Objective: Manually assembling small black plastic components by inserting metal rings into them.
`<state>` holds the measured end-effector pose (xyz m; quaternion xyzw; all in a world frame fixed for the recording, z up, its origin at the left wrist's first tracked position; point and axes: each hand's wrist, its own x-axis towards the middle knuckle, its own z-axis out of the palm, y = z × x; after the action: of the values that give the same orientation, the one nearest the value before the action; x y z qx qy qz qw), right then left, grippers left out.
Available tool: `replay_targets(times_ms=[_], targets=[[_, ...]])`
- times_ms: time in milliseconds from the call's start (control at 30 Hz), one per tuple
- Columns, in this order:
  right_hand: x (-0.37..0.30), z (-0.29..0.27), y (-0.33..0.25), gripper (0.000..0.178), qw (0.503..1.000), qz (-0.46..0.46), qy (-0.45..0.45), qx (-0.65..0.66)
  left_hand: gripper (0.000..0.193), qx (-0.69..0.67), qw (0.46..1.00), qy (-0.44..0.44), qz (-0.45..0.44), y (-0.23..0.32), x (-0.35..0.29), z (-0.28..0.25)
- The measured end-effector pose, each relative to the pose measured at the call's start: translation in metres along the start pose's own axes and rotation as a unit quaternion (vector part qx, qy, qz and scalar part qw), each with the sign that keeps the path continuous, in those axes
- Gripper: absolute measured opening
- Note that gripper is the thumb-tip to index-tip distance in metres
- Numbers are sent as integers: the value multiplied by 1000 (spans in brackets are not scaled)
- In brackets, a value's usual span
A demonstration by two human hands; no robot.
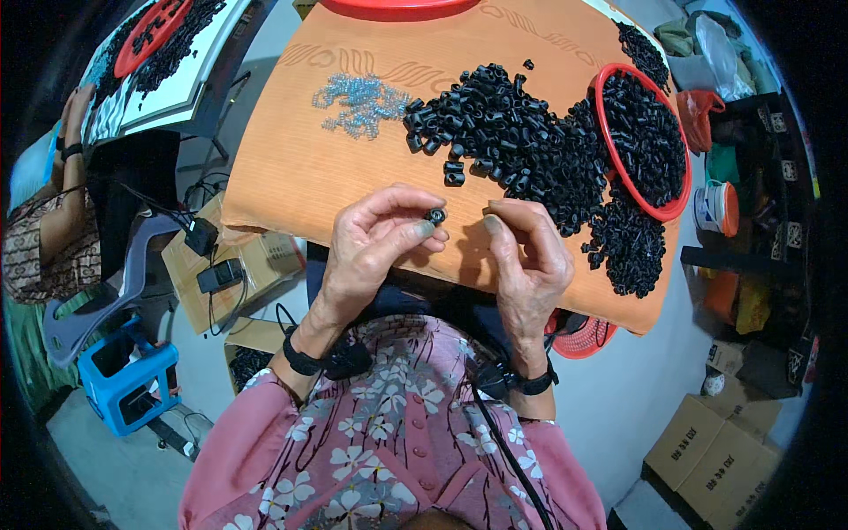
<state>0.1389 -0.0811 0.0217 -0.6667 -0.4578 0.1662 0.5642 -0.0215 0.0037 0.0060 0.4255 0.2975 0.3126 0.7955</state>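
My left hand (375,243) pinches a small black cylindrical plastic part (435,215) between thumb and forefinger, just over the table's near edge. A short gap separates it from my right hand (534,252), whose thumb and forefinger are pinched close together; whatever they may hold is too small to make out. Beyond my hands, a pile of short black tubular parts (503,128) spreads across the orange-covered table (291,177). Left of that pile lie several thin silvery springs (362,104). Smaller black pieces (627,252) are heaped to the right of my right hand.
A red basket (664,215) of black pieces tilts on the table's right side. Another red container (397,11) sits at the far edge. Left are a blue stool (128,375), cardboard box (199,274) and another person's arm (66,194). Cartons (715,455) stand at lower right.
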Motion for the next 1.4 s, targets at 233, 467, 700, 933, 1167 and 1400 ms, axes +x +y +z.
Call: replay_targets(times_ms=[233,467,700,933,1167,1400], targets=[[1,-35,7,8,994,26,78,-78,19,-10,995,-9,100,-7,8,-5],[-12,-47,18,9,984,41,76,-156,18,-40,997,-30,53,-11,10,-3],[-21,-42,35,9,981,93,123,-115,18,-53,998,-18,29,-12,11,1],[-10,-31,39,16,957,-53,62,-278,19,-55,998,-19,30,-11,13,5],[-11,-31,41,13,954,-61,64,-288,20,-37,999,-19,34,-14,14,4],[-18,-36,7,8,990,122,56,34,20,-59,998,-33,-19,-12,11,10]])
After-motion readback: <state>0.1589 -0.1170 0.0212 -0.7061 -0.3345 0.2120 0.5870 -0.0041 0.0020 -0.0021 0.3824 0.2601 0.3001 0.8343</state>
